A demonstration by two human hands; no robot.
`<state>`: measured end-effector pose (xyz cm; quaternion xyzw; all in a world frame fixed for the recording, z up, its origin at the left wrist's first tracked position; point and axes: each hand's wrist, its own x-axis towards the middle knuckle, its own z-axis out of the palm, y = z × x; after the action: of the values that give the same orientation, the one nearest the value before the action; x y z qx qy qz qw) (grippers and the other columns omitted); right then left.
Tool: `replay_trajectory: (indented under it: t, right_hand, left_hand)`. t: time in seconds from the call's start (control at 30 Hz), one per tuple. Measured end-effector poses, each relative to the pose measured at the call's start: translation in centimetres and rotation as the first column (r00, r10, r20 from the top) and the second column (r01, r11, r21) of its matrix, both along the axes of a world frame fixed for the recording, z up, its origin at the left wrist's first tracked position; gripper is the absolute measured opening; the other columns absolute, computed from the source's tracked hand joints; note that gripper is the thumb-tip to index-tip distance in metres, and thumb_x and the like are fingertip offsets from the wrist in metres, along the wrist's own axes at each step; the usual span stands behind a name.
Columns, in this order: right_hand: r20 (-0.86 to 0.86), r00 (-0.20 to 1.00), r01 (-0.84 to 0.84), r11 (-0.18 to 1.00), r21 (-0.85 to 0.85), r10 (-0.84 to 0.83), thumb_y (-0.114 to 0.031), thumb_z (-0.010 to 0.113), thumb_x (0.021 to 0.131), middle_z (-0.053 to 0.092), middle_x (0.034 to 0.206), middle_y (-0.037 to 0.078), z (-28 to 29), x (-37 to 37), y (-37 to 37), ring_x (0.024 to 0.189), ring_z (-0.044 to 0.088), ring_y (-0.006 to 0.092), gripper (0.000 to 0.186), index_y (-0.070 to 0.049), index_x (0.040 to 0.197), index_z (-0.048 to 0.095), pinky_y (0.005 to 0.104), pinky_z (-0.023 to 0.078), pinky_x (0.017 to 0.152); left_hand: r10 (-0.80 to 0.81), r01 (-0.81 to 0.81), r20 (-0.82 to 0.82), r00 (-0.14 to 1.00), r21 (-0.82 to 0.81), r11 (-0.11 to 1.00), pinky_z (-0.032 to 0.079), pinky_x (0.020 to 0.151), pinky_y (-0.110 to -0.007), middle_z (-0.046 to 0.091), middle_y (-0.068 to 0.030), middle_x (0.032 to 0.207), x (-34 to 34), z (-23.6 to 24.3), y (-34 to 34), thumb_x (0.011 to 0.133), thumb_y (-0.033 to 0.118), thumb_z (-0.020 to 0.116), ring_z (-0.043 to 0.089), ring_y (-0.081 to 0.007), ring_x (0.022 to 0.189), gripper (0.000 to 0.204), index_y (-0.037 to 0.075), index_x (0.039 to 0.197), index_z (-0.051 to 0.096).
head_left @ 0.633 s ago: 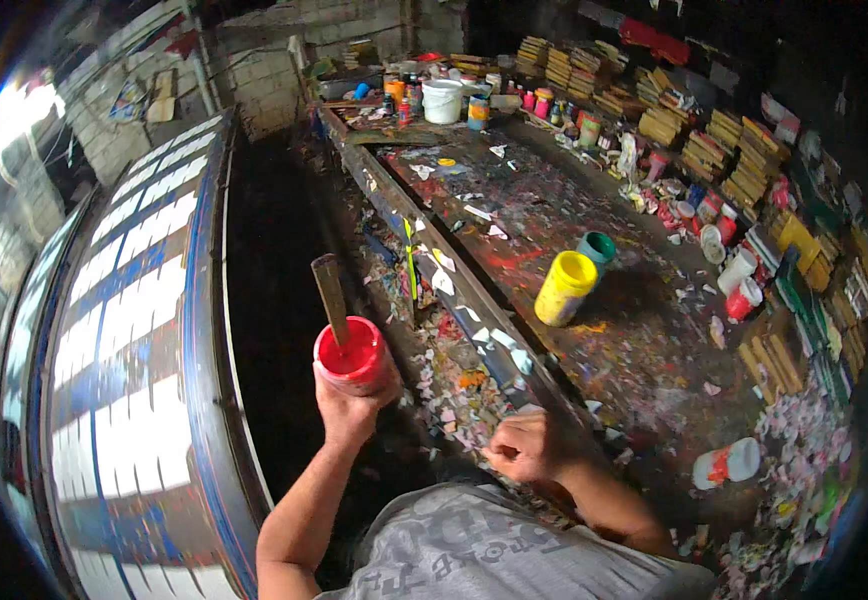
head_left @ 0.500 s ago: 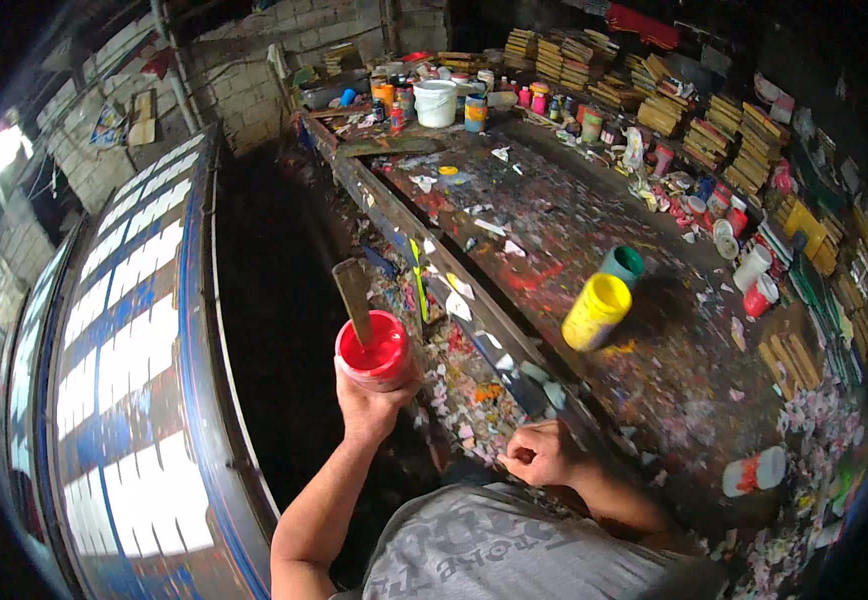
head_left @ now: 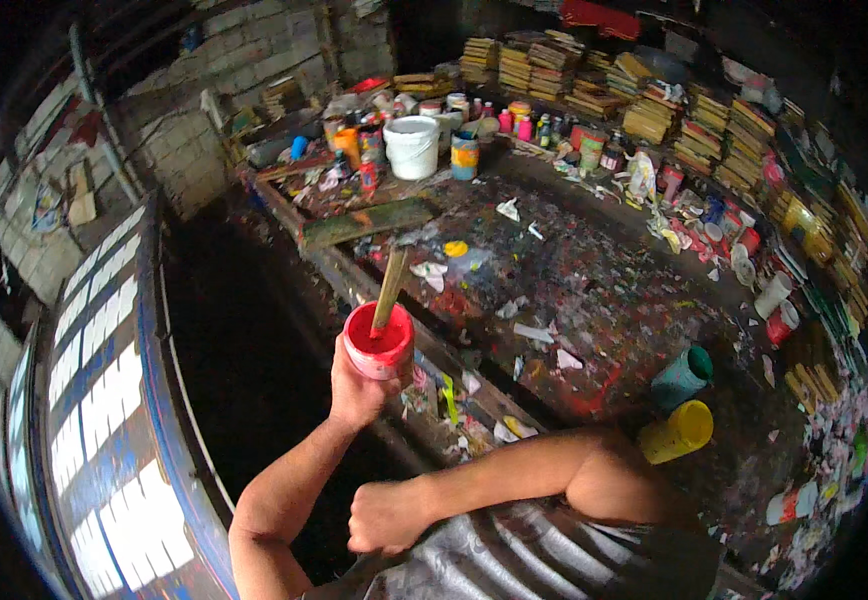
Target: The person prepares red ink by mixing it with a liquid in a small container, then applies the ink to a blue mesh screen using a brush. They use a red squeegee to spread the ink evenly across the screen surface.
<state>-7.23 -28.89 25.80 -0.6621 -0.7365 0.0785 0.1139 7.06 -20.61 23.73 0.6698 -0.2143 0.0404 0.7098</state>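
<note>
My left hand (head_left: 352, 395) grips a jar of red paint (head_left: 378, 358), raised in front of me, with a flat wooden stick (head_left: 390, 285) standing in it. Below it and to the right, my right hand (head_left: 386, 515) is curled closed close to my grey shirt (head_left: 544, 555); its palm is hidden. On the paint-stained table (head_left: 584, 280) to the right stand a yellow container (head_left: 669, 440) and a teal container (head_left: 674, 385).
A white bucket (head_left: 412, 150), bottles and jars crowd the table's far end. Stacked wooden frames (head_left: 544, 70) and paper scraps line its back and right side. A board (head_left: 354, 222) lies on the near edge. Left is a long rack (head_left: 104, 380) with white rectangles; a dark gap runs beside it.
My right hand has moved left from the table edge, across in front of my body. The view has shifted toward the table's far end. The left hand still holds the jar.
</note>
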Motion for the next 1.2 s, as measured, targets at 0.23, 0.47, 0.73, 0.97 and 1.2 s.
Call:
replay_trajectory:
  t: [0.23, 0.47, 0.73, 0.97, 1.2]
  right_hand:
    - [-0.038, 0.999, 0.031, 0.989, 0.143, -0.025, -0.026, 0.077, 0.094, 0.081, 0.098, 0.016, -4.4, 11.3, 9.2, 0.097, 0.080, 0.0416, 0.019, -0.011, 0.105, 0.080, 0.0562, 0.063, 0.083]
    - [-0.150, 0.926, 0.358, 0.933, 0.047, -0.348, -0.024, 0.075, 0.096, 0.080, 0.107, 0.017, -5.0, 22.9, 10.4, 0.104, 0.079, 0.0415, 0.021, -0.011, 0.112, 0.080, 0.0554, 0.062, 0.089]
    - [-0.407, 0.666, 0.657, 0.750, -0.078, -0.626, -0.022, 0.073, 0.099, 0.079, 0.116, 0.019, -5.7, 25.2, 6.2, 0.113, 0.077, 0.0414, 0.024, -0.010, 0.119, 0.080, 0.0544, 0.061, 0.097]
    - [-0.603, 0.451, 0.734, 0.658, -0.169, -0.658, -0.020, 0.071, 0.102, 0.078, 0.124, 0.020, -4.7, 22.7, 1.5, 0.120, 0.075, 0.0412, 0.027, -0.010, 0.126, 0.080, 0.0535, 0.060, 0.103]
    - [-0.695, 0.348, 0.760, 0.624, -0.184, -0.629, -0.018, 0.069, 0.105, 0.077, 0.133, 0.021, -4.3, 21.6, -1.4, 0.127, 0.074, 0.0411, 0.031, -0.010, 0.133, 0.080, 0.0526, 0.060, 0.109]
  left_hand:
    - [-0.697, 0.457, -0.227, 0.681, -0.612, 0.645, 0.061, 0.111, -0.052, 0.064, -0.0098, 0.157, 18.1, -2.9, -7.7, 0.109, 0.004, 0.073, 0.068, -0.0281, 0.137, 0.064, 0.018, 0.166, 0.047]
    - [-0.709, 0.684, -0.085, 0.700, -0.207, 0.700, 0.060, 0.115, -0.048, 0.063, -0.0087, 0.153, 25.2, -8.1, -16.3, 0.075, -0.007, 0.100, 0.067, -0.0252, 0.138, 0.097, 0.011, 0.154, 0.048]
    - [-0.720, 0.719, 0.021, 0.693, 0.041, 0.694, 0.057, 0.117, -0.043, 0.064, -0.0097, 0.151, 26.6, -11.7, -22.5, 0.071, 0.011, 0.107, 0.067, -0.0263, 0.140, 0.103, 0.007, 0.157, 0.049]
    - [-0.794, 0.787, -0.005, 0.607, 0.137, 0.601, 0.054, 0.121, -0.047, 0.063, -0.0140, 0.157, 27.9, -11.1, -23.9, 0.074, 0.026, 0.108, 0.065, -0.0307, 0.143, 0.115, 0.006, 0.168, 0.045]
    - [-0.675, 0.448, 0.251, 0.694, 0.584, 0.677, 0.053, 0.120, -0.051, 0.072, -0.0202, 0.146, 35.0, -9.5, -16.5, 0.089, 0.029, 0.096, 0.067, -0.0411, 0.138, 0.075, 0.009, 0.154, 0.066]
